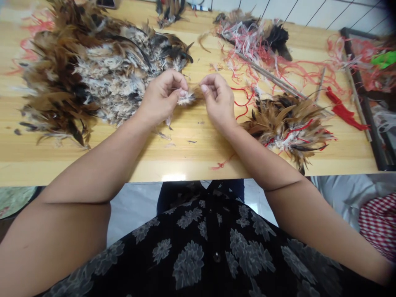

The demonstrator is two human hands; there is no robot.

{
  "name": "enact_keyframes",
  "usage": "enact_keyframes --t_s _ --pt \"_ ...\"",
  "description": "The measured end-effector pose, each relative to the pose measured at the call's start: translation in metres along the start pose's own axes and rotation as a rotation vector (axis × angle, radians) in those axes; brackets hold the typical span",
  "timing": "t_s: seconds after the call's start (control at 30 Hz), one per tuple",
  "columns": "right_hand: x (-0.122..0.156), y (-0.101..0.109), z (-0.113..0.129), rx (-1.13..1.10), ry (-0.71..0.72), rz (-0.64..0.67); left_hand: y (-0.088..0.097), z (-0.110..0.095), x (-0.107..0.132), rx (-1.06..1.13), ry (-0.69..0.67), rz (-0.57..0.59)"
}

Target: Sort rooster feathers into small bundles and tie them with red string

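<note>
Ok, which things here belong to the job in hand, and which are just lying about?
Likely part of the job: feather tuft, pinched by the left hand and right hand; large feather pile; smaller feather bundle.

Apparently lying about: long stick; red tassel; checked cloth.

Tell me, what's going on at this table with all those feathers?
The person's left hand pinches the pale, fluffy end of a small feather tuft, while the right hand holds its brown end. The tuft is stretched between them above the wooden table. A large feather heap lies to the left, and a smaller feather pile with red strands in it lies to the right. Farther back is a tangle of pink and white strands.
</note>
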State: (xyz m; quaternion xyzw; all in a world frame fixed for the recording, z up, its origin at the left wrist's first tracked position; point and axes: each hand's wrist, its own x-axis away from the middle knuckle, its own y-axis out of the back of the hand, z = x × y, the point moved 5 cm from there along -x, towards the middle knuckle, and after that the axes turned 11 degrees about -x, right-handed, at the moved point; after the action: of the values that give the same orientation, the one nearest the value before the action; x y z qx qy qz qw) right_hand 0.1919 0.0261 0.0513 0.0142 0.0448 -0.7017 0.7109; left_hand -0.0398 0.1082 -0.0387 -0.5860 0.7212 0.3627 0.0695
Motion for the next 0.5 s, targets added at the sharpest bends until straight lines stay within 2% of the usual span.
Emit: enact_keyframes --t_s 0.07,0.13,0.27,0.37,0.5 --pt "0.001 -0.005 -0.003 -0.018 -0.039 0.067 0.0 -0.002 0.002 -0.03 0.002 0.007" --pt "0.002 -0.012 -0.011 -0.078 -0.136 0.123 -0.001 -0.006 0.003 -0.06 -0.015 -0.006" --pt "0.001 -0.018 -0.026 -0.252 -0.307 0.16 -0.004 -0.019 0.006 -0.109 -0.019 0.003" --pt "-0.004 -0.014 -0.029 -0.261 -0.251 0.156 -0.006 -0.032 0.008 -0.122 0.008 0.051" --pt "-0.016 -0.013 -0.044 -0.235 -0.158 0.255 -0.002 -0.062 0.01 -0.107 0.091 0.063"
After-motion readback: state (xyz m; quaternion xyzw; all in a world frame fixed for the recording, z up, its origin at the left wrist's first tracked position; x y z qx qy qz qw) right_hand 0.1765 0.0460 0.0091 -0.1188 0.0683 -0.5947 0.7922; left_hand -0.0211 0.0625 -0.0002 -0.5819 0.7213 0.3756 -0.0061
